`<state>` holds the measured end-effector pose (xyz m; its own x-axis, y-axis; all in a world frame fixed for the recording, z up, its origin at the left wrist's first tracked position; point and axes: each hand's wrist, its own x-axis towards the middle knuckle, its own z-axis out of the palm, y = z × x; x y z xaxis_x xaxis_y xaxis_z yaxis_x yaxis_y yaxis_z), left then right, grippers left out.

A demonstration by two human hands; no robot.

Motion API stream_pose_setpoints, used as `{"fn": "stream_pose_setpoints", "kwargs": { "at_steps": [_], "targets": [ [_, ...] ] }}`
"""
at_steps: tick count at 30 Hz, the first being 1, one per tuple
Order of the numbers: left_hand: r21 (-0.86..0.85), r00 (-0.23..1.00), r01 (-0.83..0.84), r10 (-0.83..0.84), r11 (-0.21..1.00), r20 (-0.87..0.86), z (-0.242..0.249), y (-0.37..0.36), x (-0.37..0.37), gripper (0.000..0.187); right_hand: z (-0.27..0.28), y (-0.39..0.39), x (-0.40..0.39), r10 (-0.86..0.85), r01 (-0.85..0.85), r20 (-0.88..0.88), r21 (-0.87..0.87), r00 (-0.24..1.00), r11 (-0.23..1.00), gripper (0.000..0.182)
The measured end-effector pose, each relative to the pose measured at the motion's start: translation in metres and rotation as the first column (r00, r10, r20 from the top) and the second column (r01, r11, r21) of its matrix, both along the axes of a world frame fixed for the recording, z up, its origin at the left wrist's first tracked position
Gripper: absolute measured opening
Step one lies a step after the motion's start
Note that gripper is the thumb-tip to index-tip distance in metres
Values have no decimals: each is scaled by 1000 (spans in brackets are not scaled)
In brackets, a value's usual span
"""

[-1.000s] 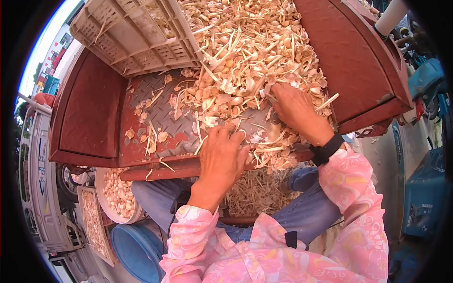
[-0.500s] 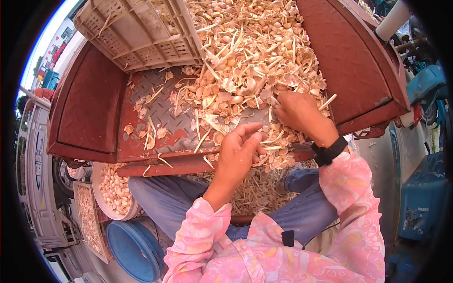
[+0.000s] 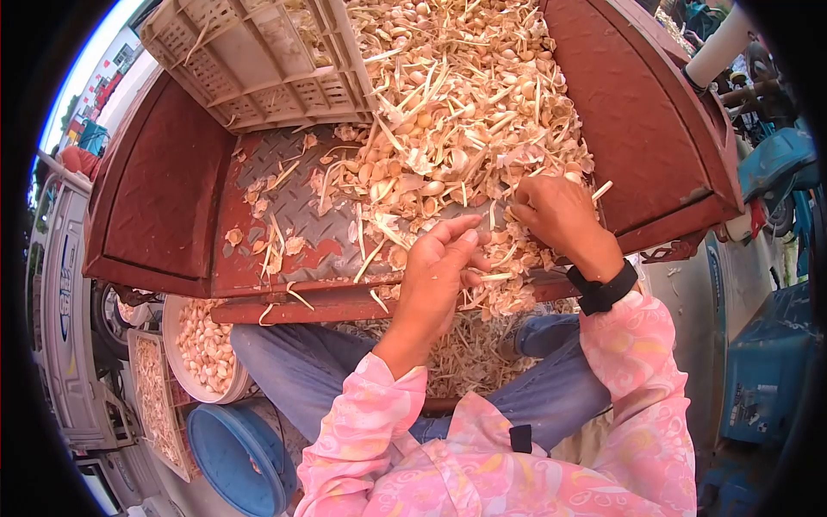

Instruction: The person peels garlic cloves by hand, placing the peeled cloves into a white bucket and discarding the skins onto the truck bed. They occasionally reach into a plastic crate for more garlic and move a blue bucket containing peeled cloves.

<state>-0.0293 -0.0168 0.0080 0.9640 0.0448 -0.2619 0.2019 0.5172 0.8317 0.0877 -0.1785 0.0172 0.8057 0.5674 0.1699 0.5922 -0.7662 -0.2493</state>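
A heap of garlic cloves (image 3: 413, 164), mixed with dry skins and pale stalks, covers much of a red metal cart bed. At the heap's front right, my right hand (image 3: 560, 211) is closed, its fingertips turned down among the husks; what they hold is hidden. My left hand (image 3: 438, 271) is raised at the bed's front edge, palm turned to the right. Its thumb and fingers are curled close together, and I cannot make out what lies in them. Loose skins and stalk ends (image 3: 504, 289) lie just right of it on the edge.
A cream plastic crate (image 3: 258, 73) leans at the back left of the cart bed (image 3: 293, 220). Below left stand a white bucket of peeled-looking cloves (image 3: 205, 349), a shallow crate of garlic bits (image 3: 155, 405) and a blue bucket (image 3: 233, 457). The red side walls (image 3: 637, 112) rise right and left.
My right hand has shifted slightly down and right, its fingers still closed. My left hand stays nearly in place, with its fingers curled a little differently. The view has tilted slightly.
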Motion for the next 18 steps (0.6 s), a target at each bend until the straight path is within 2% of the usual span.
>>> {"fn": "stream_pose_setpoints", "kwargs": {
  "at_steps": [3, 4, 6, 7, 9, 10, 11, 13, 14, 15, 17, 18],
  "targets": [
    [-27, 1000, 9, -9, 1000, -7, -4, 2, -3, 34, -12, 0, -1, -10, 6, -32, -117, 999, 993, 16],
    [-17, 1000, 24, -24, 1000, -13, -6, 1, -4, 35, -13, -1, 2, 9, -15, -77, -86, 997, 996, 18],
    [3, 998, 57, -57, 998, -22, -8, -2, -9, 39, -12, 2, -3, 3, 4, -75, 86, 997, 996, 17],
    [-94, 997, 16, -23, 995, -73, -5, -5, -11, 40, -7, 6, -7, -4, 16, -70, 170, 998, 985, 18],
    [-286, 984, -67, 16, 956, -179, 4, -15, -15, 43, 19, 13, -26, 213, -101, -231, 417, 949, 903, 22],
    [-479, 983, -36, -55, 877, -174, -5, -14, -14, 48, 22, 16, -38, 340, -234, -192, 424, 921, 875, 20],
    [-565, 987, -29, -67, 825, -149, -10, -13, -15, 50, 22, 18, -47, 461, -361, -155, 427, 874, 829, 19],
    [-709, 991, -19, -83, 705, -109, -18, -10, -18, 54, 15, 25, -52, 507, -474, 87, 516, 858, 713, 19],
    [-825, 996, 40, -92, 564, -15, -25, -9, -16, 45, 13, 23, -50, 447, -441, 123, 524, 886, 729, 18],
    [-822, 992, -21, -93, 569, -90, -30, -5, -16, 40, 11, 21, -48, 385, -405, 155, 533, 910, 743, 18],
    [-808, 969, -145, -82, 571, -233, -36, 0, -15, 33, 12, -3, -24, 107, -125, 64, 473, 992, 872, 16],
    [-723, 962, -189, -23, 664, -272, -27, -2, -14, 27, 7, -19, -13, 35, -61, 84, 331, 996, 942, 15]
  ]
}}
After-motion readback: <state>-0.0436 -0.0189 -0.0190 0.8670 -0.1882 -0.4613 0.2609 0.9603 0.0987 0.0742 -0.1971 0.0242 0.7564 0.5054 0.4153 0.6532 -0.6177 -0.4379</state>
